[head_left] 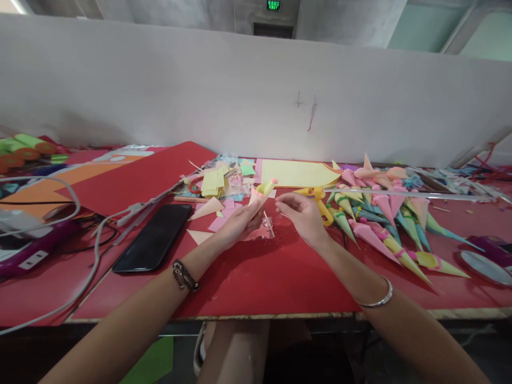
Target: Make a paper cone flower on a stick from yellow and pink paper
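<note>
My left hand [242, 223] is wrapped round a small pale paper cone [262, 193] with yellow and pink at its top, held above the red table [256, 282]. To its right, my right hand [300, 213] has its thumb and forefinger pinched together, apart from the cone; whatever they hold is too small to make out. Just behind my right hand lies a yellow glue gun [325, 205]. A pile of pink, yellow, green and blue paper cones [384, 208] lies to the right. Pink and peach paper pieces [208, 208] are beside my left hand.
A black phone [154, 239] lies at the left, near white cables [96, 256] and a purple power strip [38, 253]. Large red sheets [132, 178] and yellow paper [298, 173] lie toward the white partition [240, 90]. A round white lid-like object [486, 266] is far right.
</note>
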### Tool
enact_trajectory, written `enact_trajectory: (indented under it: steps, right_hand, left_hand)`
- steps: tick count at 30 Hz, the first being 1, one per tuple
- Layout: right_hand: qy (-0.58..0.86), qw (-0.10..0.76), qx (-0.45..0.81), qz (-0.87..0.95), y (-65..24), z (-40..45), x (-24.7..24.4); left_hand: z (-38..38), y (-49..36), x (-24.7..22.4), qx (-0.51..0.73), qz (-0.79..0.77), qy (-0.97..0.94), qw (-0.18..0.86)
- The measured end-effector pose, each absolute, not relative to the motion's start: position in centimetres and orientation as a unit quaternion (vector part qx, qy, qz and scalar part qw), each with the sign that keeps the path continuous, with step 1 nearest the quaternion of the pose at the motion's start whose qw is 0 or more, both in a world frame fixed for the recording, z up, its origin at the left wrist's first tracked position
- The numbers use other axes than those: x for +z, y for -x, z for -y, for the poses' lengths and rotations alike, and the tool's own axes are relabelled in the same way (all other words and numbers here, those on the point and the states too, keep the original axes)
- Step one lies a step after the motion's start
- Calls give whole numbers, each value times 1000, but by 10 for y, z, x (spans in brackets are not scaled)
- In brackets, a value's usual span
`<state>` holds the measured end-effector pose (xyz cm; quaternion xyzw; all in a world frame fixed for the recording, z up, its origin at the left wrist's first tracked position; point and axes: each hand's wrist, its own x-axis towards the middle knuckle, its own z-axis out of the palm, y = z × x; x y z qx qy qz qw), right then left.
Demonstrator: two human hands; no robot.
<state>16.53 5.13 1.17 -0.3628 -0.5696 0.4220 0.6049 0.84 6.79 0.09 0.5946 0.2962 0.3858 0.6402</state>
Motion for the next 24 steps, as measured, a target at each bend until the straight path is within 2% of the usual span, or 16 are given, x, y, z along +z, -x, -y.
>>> enact_trajectory:
  steps: [9,24]
  right_hand:
    - [359,611,445,547,-163,-48,12]
    - [334,638,308,622,-162,-44,16]
  left_hand:
    - [-63,-8,3,328,-298,-648,619]
    - [-61,-8,2,300,-271,-677,615]
